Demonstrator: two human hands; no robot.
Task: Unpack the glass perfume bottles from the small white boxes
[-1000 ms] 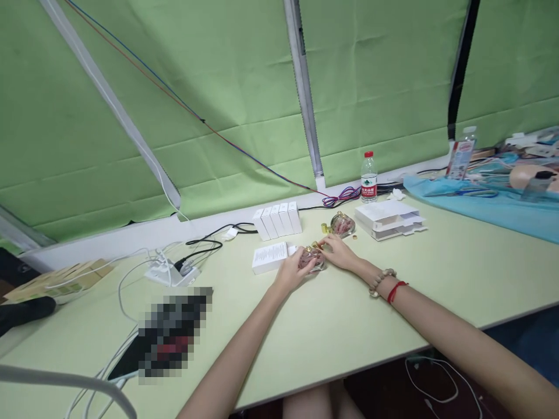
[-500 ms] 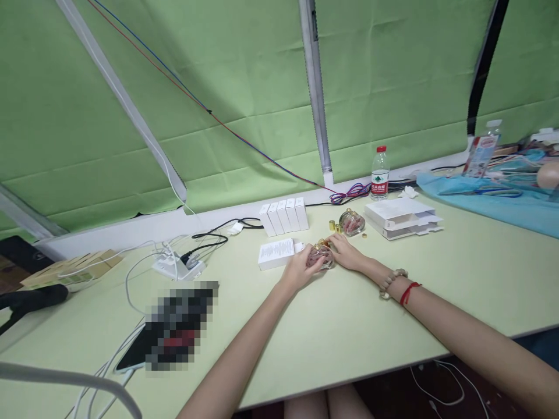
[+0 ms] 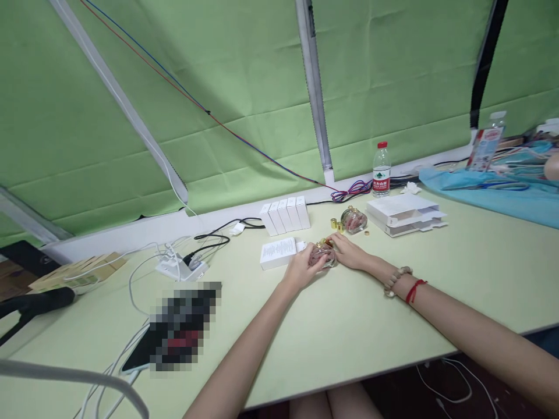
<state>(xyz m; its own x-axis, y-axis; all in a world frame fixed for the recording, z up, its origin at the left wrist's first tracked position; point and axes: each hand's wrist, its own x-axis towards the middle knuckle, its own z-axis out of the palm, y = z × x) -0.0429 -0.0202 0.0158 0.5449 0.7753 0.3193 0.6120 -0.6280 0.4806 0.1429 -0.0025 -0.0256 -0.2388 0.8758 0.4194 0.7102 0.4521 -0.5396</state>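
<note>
My left hand (image 3: 301, 267) is closed round the left side of a rounded clear glass perfume bottle (image 3: 322, 258) with pinkish contents, keeping it low over the table. From the right, my right hand (image 3: 348, 254) has its bent fingers against the same bottle, at its gold top (image 3: 322, 242); exactly what the fingertips pinch is too small to see. A second perfume bottle (image 3: 354, 221) stands behind, beside small gold caps (image 3: 339, 226) and a gold ring (image 3: 366, 233). Next to my left hand lies a white printed box (image 3: 278, 255), its flap open towards the bottle.
A row of white boxes (image 3: 286, 216) stands behind. To the right are open white cartons (image 3: 404, 210), a red-capped water bottle (image 3: 381, 170) and a blue cloth (image 3: 493, 192). On the left lie a power strip (image 3: 181, 267), cables and a dark tablet-like device (image 3: 144, 349).
The view has shifted slightly. Both hands stay at the perfume bottle, with only a very slight shift of the right fingers at its gold top.
</note>
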